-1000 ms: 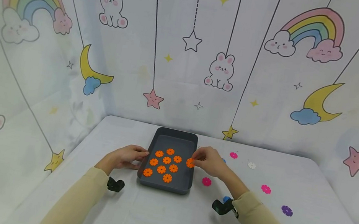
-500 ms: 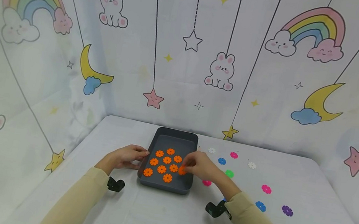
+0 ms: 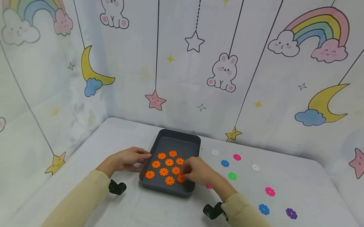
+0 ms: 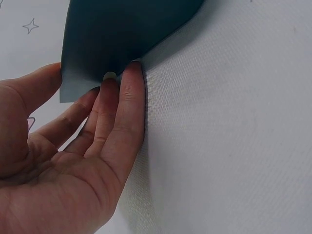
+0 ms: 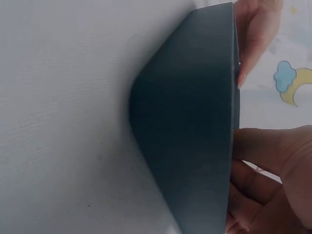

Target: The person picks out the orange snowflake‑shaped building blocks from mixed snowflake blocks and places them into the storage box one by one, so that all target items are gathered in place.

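A dark grey rectangular baking pan [image 3: 179, 143] lies on the table, with several orange flower-shaped plastic discs [image 3: 169, 162] spread over its floor. At the pan's left side, my left hand [image 3: 128, 158] holds the wall. The left wrist view shows the thumb [image 4: 46, 80] at the rim and the fingers [image 4: 127, 97] against the outside. My right hand [image 3: 199, 170] reaches over the right rim and pinches another orange disc [image 3: 181, 179] low over the pan's floor. In the right wrist view the pan's outer wall [image 5: 185, 107] hides the fingertips and that disc.
Several loose discs lie to the right on the white tablecloth: green [image 3: 232, 176], blue [image 3: 264, 209], purple [image 3: 291, 213], pink [image 3: 270, 191] and white [image 3: 255, 167]. A pink one is partly hidden behind the right hand. A patterned curtain [image 3: 188, 71] stands behind the table.
My right hand has carried the orange disc from the pan's right rim inward and toward the near right corner. The left hand has stayed at the pan's left side.
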